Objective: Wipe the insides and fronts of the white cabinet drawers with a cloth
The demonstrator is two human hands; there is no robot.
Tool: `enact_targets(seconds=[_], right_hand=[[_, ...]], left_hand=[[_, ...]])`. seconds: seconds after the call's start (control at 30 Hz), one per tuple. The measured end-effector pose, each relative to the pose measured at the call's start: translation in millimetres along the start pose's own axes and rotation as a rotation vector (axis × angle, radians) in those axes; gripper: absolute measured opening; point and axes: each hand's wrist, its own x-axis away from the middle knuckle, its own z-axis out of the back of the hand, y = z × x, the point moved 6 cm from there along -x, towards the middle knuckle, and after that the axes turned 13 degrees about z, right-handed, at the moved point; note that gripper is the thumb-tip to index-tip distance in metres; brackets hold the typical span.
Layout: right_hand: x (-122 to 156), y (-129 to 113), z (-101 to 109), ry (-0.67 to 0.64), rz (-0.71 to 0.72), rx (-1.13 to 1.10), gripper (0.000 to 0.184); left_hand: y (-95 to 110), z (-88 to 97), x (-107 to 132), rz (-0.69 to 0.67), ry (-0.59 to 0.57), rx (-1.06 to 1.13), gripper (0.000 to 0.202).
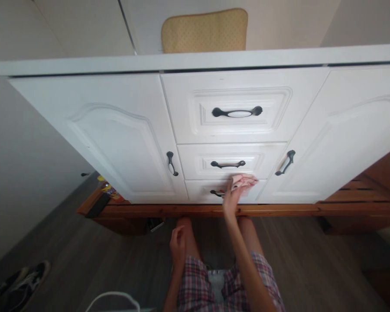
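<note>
My right hand (231, 198) presses a pink cloth (244, 180) against the front of the bottom drawer (201, 193) of a white cabinet, over the drawer's dark handle. Its fingers are closed round the cloth. My left hand (178, 244) hangs free near my left knee with its fingers loosely curled and nothing in it. Above the bottom drawer sit a middle drawer (229, 161) and a larger top drawer (229, 106), each with a dark handle.
Cabinet doors (117, 138) flank the drawers on both sides. The cabinet stands on a wooden base (279, 210). A yellow bottle (108, 190) lies at the base's left end. A tan mat (204, 30) rests on top. Shoes (19, 284) lie on the grey floor at left.
</note>
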Motion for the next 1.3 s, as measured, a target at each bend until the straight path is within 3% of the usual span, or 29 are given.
enact_targets(seconds=[0.07,0.17,0.23,0.33,0.4,0.5,0.6,0.73,0.87,0.97,1.1,1.2,1.3], right_hand=[[33.8,-46.2,-55.4,0.091,0.061,-0.122,0.079],[93.8,-90.7,-126.9,-0.006,0.247,-0.111,0.075],[128.1,-91.9,-158.6,-0.120,0.380,-0.015,0.077],[158.5,-58.4,-178.4,-0.298,0.617,0.166,0.075],[162.7,-24.1,-173.8,-0.402,0.786,0.281,0.076],[148.4,27.5,-144.2,-0.542,1.006,0.375,0.079],[114.7,76.3,-91.2,-0.614,1.080,0.397,0.081],[66.7,139.8,-3.7,-0.596,1.099,0.554,0.076],[36.6,171.0,66.0,-0.493,1.047,0.671,0.070],[20.2,151.9,87.2,-0.347,0.948,0.618,0.066],[-3.4,89.9,84.4,-0.056,0.718,0.392,0.072],[-1.3,41.6,58.6,0.003,0.594,0.296,0.084],[28.5,0.9,12.5,-0.116,0.628,0.264,0.091]], left_hand=[[-23.0,18.7,19.3,0.068,0.044,-0.017,0.048],[-41.1,35.3,43.4,0.132,0.050,-0.042,0.051],[-48.1,44.1,53.0,0.178,0.060,-0.051,0.054],[-56.0,56.0,57.7,0.228,0.085,-0.078,0.057],[-58.8,62.1,56.7,0.229,0.093,-0.114,0.057],[-59.3,66.7,53.7,0.201,0.065,-0.164,0.055],[-58.2,66.3,52.5,0.152,0.002,-0.207,0.053],[-65.2,62.8,54.1,0.121,-0.074,-0.241,0.051],[-75.7,50.5,57.0,0.125,-0.121,-0.263,0.051],[-70.5,32.3,61.4,0.113,-0.164,-0.262,0.050],[-43.5,2.7,70.3,0.078,-0.253,-0.269,0.046],[-12.1,-11.4,77.9,0.020,-0.261,-0.254,0.042],[29.2,-17.3,88.4,-0.094,-0.248,-0.225,0.037]])
